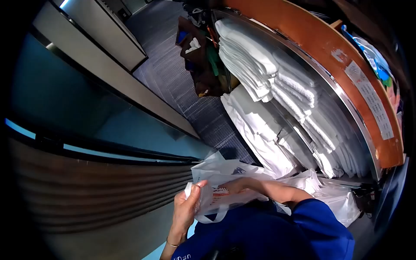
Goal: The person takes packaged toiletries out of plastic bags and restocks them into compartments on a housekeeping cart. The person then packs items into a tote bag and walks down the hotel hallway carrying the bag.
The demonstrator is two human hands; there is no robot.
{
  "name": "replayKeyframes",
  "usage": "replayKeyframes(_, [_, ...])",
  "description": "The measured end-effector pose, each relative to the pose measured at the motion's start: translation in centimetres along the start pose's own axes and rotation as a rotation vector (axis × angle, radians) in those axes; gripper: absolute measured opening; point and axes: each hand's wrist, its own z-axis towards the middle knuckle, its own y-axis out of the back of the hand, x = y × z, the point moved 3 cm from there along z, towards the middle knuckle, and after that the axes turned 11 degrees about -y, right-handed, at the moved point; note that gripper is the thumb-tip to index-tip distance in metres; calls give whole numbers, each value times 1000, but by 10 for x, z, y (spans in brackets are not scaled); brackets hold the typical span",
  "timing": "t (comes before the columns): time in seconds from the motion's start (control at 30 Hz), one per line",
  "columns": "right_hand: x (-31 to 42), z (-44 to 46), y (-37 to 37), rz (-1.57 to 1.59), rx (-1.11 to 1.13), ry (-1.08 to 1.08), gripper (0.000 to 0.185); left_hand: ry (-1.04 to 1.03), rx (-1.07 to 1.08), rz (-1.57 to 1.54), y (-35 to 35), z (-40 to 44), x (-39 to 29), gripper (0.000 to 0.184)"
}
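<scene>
A translucent white plastic bag [234, 169] with printing on it is held up in front of my blue shirt. My left hand [186, 206] is closed on the bag's left edge, with the thumb on top. A loop handle of the bag hangs below. My right hand [235, 186] reaches into the bag or behind its plastic. The film covers its fingers, so I cannot make out whether they hold anything. Just right of my right forearm lies more white plastic [338, 199], bunched and full-looking.
Folded white towels and linens [294, 95] fill the shelves of a cart with a wooden top [346, 65]. A brown pocketed organizer [199, 56] hangs at its far end. Left are a glass panel [78, 91] and pleated curtain [99, 190]. Grey carpet [169, 82] runs ahead.
</scene>
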Motion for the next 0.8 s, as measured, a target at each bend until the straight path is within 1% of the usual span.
replayKeyframes(0.03, [1, -2, -1, -5, 11, -4, 61, 23, 2, -40, 1, 0, 0, 32])
replayKeyframes(0.1, [7, -4, 0, -18, 40, -11, 62, 14, -8, -24, 7, 0, -2, 32])
replayKeyframes(0.17, [14, -7, 2, -32, 60, -15, 63, 71, 56, -49, 14, -1, 1, 33])
replayKeyframes(0.2, [18, -8, 2, -41, 72, -15, 63, 69, 47, -56, 15, -1, 2, 33])
replayKeyframes(0.27, [27, -15, 6, -53, 100, -25, 63, -18, 23, -86, 14, -1, -1, 33])
replayKeyframes(0.43, [55, -44, 13, -101, 189, -38, 65, 35, 36, -121, 6, 1, -7, 33])
replayKeyframes(0.5, [62, -52, 18, -118, 232, -52, 65, 52, 63, -110, -6, 2, -12, 32])
replayKeyframes(0.57, [64, -63, 18, -133, 265, -64, 66, -7, 40, -75, -5, 8, -5, 31])
replayKeyframes(0.63, [68, -72, 16, -139, 283, -67, 66, 43, 101, -11, -4, 11, -13, 32])
replayKeyframes(0.7, [69, -77, 16, -146, 292, -70, 67, 59, 72, -16, -7, 11, -14, 32])
replayKeyframes(0.77, [72, -80, 17, -148, 297, -71, 67, -59, 85, -32, -6, 12, -9, 31])
replayKeyframes(0.8, [72, -79, 15, -148, 295, -71, 68, -64, 86, -32, -6, 12, -13, 31])
